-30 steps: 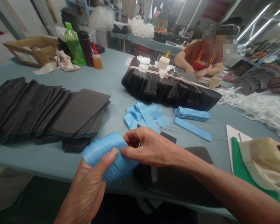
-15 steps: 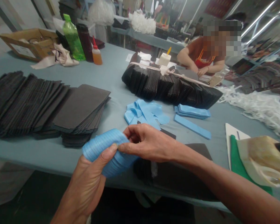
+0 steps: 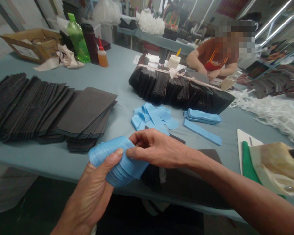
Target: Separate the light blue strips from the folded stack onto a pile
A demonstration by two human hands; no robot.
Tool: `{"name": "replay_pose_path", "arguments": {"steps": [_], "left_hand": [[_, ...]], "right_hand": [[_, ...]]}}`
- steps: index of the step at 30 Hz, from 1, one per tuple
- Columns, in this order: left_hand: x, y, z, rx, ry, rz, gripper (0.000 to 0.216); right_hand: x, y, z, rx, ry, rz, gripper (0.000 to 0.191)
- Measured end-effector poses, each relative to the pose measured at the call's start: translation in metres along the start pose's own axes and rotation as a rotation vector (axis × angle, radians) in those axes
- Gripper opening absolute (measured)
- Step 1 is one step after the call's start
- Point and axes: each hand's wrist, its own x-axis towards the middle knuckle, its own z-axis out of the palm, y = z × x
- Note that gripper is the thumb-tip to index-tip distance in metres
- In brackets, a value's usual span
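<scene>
My left hand (image 3: 98,182) is closed around a fanned stack of blue fabric strips (image 3: 112,148), thumb pressed on top. The thumb and bent fingers of my right hand (image 3: 159,148) pinch the stack's right edge; its fingertips are partly hidden. Just beyond lie a loose heap of blue strips (image 3: 153,116), a folded blue bundle (image 3: 203,116) and a single flat blue strip (image 3: 202,132). Under my right forearm is a pile of dark sheets (image 3: 191,186), partly covered by the arm.
Dark stacked panels (image 3: 85,109) spread over the left of the table (image 3: 117,75). A tied black bundle (image 3: 176,88) lies ahead. Bottles (image 3: 78,42) and a cardboard box (image 3: 31,45) stand far left, a cream container (image 3: 274,163) at right. Across, a person (image 3: 210,58) works.
My right thumb has drawn slightly away from my left thumb, to the right along the stack. Both hands still hold the blue strips. The view has shifted a little.
</scene>
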Motion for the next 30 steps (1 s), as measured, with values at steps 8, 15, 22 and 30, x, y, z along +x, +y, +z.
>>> {"name": "replay_pose_path", "arguments": {"steps": [8,15,22,30], "left_hand": [[-0.003,0.0,-0.005,-0.031,0.033,-0.025,0.042],[-0.005,-0.004,-0.011,0.068,-0.048,0.027,0.045],[-0.004,-0.007,-0.016,0.13,-0.083,0.058,0.053],[-0.002,-0.009,-0.018,0.154,-0.053,0.088,0.041]], "right_hand": [[0.002,0.002,-0.001,-0.018,-0.001,-0.002,0.009],[0.001,-0.002,-0.002,-0.026,0.055,-0.021,0.009],[0.004,0.002,-0.001,-0.02,0.108,-0.033,0.006],[0.003,0.004,-0.008,-0.207,0.197,-0.146,0.016]]}}
